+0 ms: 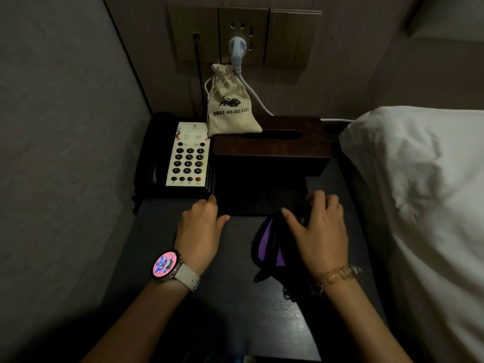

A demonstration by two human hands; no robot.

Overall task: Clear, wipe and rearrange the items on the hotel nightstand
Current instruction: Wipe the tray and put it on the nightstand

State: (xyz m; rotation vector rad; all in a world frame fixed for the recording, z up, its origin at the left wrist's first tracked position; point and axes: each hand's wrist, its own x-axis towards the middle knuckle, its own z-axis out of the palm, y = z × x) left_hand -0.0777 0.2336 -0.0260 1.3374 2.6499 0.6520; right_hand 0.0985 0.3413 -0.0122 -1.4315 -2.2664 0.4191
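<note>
A: Item one, hands?

B: Left hand (pixel 203 226), watch (pixel 166 265) on the wrist, fingers curled over the near left corner of a flat black pad (pixel 259 195), thumb against its front edge. Right hand (pixel 318 229), bead bracelet (pixel 337 277) on the wrist, fingers bent down onto a dark cloth (pixel 272 247) with purple lining; whether they pinch it or only press, cannot tell.

A: Item two, beyond the fingers?

B: Black telephone (pixel 180 158), pale keypad, just past the left fingers. Dark wooden tissue box (pixel 269 145), past the pad, beside the telephone. Cream drawstring pouch (pixel 230 106), printed, leaning on the box's far left corner against the wall.

A: Item three, wall?

B: Socket panel (pixel 243 35) with a white plug (pixel 237 48), its cord running down behind the box.

A: Surface?

B: Dark tabletop (pixel 235 297), carrying everything. White bedding (pixel 419 192) to the right of the right fingers.
</note>
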